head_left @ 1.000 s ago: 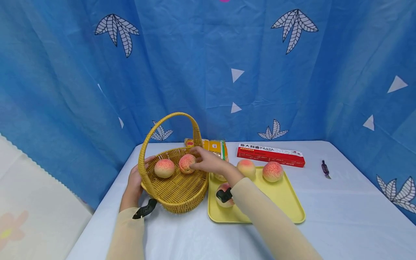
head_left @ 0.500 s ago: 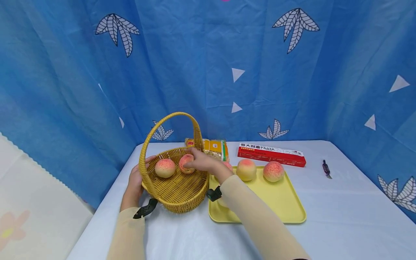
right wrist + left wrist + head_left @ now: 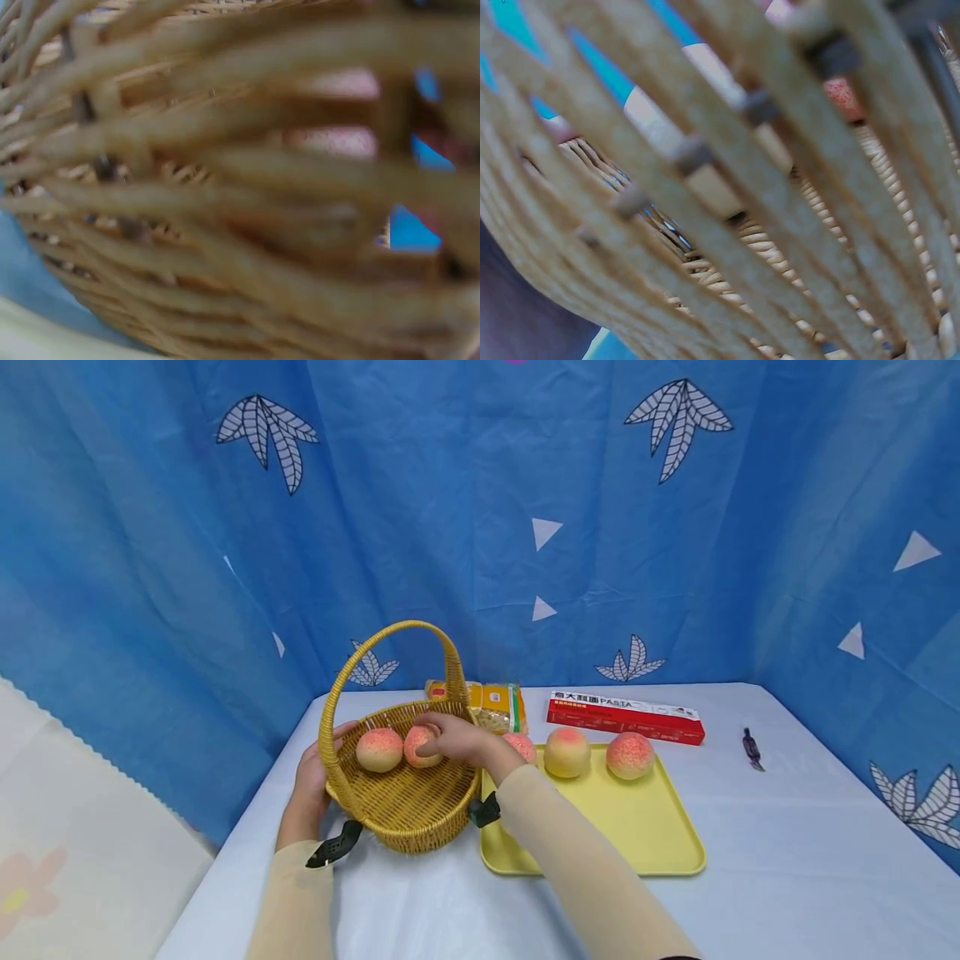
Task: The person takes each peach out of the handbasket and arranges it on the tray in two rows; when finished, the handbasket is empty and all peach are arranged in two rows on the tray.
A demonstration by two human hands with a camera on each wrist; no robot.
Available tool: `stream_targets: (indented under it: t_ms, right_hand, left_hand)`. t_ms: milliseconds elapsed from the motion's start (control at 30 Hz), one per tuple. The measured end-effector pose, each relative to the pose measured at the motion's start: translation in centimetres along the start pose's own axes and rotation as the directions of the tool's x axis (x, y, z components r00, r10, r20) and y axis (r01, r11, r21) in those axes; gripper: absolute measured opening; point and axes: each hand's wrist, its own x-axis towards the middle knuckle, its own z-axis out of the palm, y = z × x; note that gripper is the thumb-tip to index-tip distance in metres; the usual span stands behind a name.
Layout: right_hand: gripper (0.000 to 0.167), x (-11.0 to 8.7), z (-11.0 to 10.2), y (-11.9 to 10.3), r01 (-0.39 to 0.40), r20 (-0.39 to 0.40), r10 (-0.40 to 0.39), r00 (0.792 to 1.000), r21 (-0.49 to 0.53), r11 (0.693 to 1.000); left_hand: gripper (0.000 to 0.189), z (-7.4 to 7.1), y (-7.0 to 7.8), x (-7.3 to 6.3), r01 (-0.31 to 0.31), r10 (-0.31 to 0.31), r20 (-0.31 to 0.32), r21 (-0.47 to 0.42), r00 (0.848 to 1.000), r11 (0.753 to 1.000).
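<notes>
A yellow wicker basket [image 3: 420, 839] with a tall arched handle stands left of centre. My left hand [image 3: 309, 777] holds its left side, fingertips at the rim; part of this hand is hidden behind the weave. Inside the basket lies one peach [image 3: 379, 750], pink on top and cream below. My right hand [image 3: 461, 739] reaches over the right rim and grips a second peach [image 3: 420, 746], right beside the first. Both wrist views are filled by blurred basket weave [image 3: 727, 202], with a bit of pink peach [image 3: 337, 142] showing through the gaps in the right one.
Right of the basket is a yellow tray [image 3: 637, 827] bearing a pale peach [image 3: 567, 753], a redder peach [image 3: 630, 755] and another peach [image 3: 520, 747] partly behind my right wrist. Behind are a yellow food packet [image 3: 495, 703] and a red pasta box [image 3: 626, 718]. A small dark-wrapped candy [image 3: 752, 749] lies far right.
My right hand has moved slightly left inside the basket, bringing its peach close against the other one. The left hand and the basket stay in place.
</notes>
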Motion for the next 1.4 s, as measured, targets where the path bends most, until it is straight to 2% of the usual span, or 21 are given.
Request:
stream_targets:
  t_ms: [267, 600, 767, 1067, 1400]
  right_hand:
    - [0.06, 0.2, 0.6, 0.1, -0.032, -0.007, 0.033, 0.999, 0.047, 0.998]
    - [0.052, 0.3, 1.3, 0.3, -0.037, 0.022, 0.037, 0.999, -0.023, 0.999]
    - [0.047, 0.3, 1.4, 0.3, -0.028, 0.008, 0.028, 1.0, -0.044, 0.999]
    - [0.047, 0.7, 1.9, 0.6, -0.004, 0.001, 0.004, 1.0, -0.06, 0.998]
    - [0.045, 0.9, 2.6, 0.8, 0.023, -0.023, -0.026, 0.999, -0.123, 0.992]
  left_hand:
    - [0.044, -0.1, 0.0, -0.2, -0.007, 0.007, 0.0, -0.002, 1.0, 1.0]
    - [0.044, 0.1, -0.2, 0.0, -0.018, 0.018, -0.003, 0.006, 1.0, 1.0]
    - [0.043, 0.2, -0.1, 0.0, -0.028, 0.028, 0.005, -0.012, 1.0, 1.0]
    - [0.045, 0.2, 0.0, -0.1, -0.029, 0.029, 0.016, -0.015, 0.999, 0.999]
    - [0.044, 0.0, -0.1, -0.1, -0.015, 0.015, -0.009, 0.013, 1.0, 1.0]
